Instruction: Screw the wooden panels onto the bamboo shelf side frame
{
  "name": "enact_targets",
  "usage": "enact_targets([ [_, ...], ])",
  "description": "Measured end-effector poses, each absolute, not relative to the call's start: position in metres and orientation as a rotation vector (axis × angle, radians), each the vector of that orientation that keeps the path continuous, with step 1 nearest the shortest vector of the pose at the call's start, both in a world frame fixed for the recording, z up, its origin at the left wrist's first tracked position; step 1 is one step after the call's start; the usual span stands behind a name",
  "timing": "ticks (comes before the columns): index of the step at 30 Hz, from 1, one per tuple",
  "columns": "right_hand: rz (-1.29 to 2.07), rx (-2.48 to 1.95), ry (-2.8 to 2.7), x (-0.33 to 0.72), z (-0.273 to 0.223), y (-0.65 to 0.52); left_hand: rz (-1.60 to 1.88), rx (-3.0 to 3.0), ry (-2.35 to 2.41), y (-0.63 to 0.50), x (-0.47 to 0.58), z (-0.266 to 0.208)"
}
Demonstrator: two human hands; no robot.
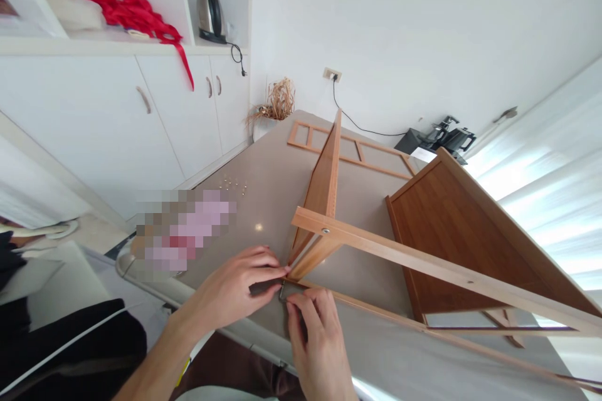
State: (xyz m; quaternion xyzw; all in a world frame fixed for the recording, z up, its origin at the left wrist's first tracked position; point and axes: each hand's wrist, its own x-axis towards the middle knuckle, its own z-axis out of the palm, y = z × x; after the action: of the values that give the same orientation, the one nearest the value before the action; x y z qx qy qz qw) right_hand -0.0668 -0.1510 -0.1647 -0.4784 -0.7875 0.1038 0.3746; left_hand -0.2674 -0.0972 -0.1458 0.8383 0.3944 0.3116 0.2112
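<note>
A wooden frame (390,247) of light brown slats and panels stands on the table. At its near lower corner, my left hand (242,282) has thumb and index finger closing in on the end of a wooden rail, with fingertips touching the wood. Beside them my right hand (317,332) is curled in a pinch, its fingertips on a small thin metal piece (282,291), perhaps a hex key. Fingers partly cover that piece, so its full shape is hidden. A metal bolt head (325,231) shows in the upper rail of the frame.
On the grey table (263,200) lie several small brass-coloured fittings (235,185) and a blurred-out item (188,232). A flat wooden ladder-like piece (350,149) rests at the back. A large wooden panel (480,244) leans at right. White cabinets (94,125) stand left.
</note>
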Motion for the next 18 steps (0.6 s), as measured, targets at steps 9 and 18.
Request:
enact_targets([
  [9,0.12,-1.177,-1.98,-0.076,-0.182,-0.151,0.883,2.341,1.102,-0.098,-0.267,-0.146],
  [18,0.119,-1.243,-1.886,-0.085,-0.196,-0.15,0.851,2.313,1.085,-0.099,-0.266,-0.146],
])
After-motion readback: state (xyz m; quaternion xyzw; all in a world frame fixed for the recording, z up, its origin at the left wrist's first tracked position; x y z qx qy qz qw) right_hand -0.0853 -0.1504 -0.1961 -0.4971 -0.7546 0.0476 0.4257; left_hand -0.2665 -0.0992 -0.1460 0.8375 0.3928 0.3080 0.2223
